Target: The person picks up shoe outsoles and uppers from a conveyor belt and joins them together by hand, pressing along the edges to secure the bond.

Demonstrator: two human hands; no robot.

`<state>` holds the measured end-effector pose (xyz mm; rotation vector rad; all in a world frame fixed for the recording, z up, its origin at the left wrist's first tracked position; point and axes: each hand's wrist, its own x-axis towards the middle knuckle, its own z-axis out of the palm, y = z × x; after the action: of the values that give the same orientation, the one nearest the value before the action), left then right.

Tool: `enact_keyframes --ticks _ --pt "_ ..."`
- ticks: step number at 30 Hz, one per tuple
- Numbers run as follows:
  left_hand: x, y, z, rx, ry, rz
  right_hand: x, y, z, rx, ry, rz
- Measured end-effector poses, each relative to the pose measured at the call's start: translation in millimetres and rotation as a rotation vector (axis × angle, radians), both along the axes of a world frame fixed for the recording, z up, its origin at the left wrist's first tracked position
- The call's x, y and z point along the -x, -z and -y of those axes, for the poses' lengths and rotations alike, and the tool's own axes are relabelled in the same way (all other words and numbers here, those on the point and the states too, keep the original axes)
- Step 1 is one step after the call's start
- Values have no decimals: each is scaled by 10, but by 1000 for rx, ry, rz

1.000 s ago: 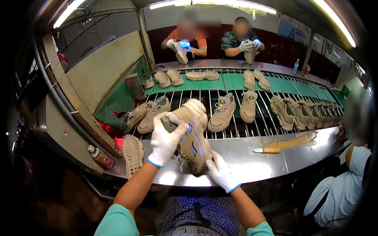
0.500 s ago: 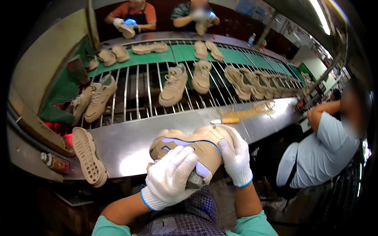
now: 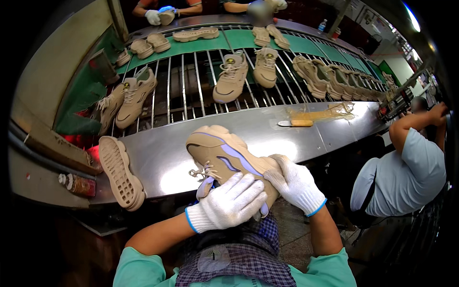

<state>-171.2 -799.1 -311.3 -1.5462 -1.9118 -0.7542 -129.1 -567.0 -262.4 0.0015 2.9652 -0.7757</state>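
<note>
A tan sneaker (image 3: 248,154) with lavender trim and pale laces is held tilted on its side over the bench's front edge, toe toward the upper left, its sole turned away from me. My left hand (image 3: 229,203), in a white knit glove, holds it near the ankle opening, fingers laid across the side and thumb hidden. My right hand (image 3: 299,186), gloved the same way, grips the heel end, thumb and fingers around the sole edge. A loose tan sole (image 3: 122,172) leans over the bench edge at the left, its grid side up.
Sneakers (image 3: 231,79) stand on the metal roller rack behind the steel bench (image 3: 177,138). Soles (image 3: 196,34) lie on a green belt. A yellow-handled tool (image 3: 301,123) rests beside dried glue. A small bottle (image 3: 79,185) sits left. Co-workers are opposite and a person (image 3: 397,167) at right.
The sneaker has turned, its toe swinging up and away, so more of its side and laces show. My left hand has flattened across it. The view has shifted downward and left.
</note>
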Motion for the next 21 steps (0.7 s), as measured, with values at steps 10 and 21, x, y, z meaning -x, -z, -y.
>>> enact_keyframes --ticks 10,21 --pt "-34 257 142 74 20 -22 315 193 248 -309 -146 250" --pt "-62 252 158 118 -10 -55 679 580 310 -90 -241 118"
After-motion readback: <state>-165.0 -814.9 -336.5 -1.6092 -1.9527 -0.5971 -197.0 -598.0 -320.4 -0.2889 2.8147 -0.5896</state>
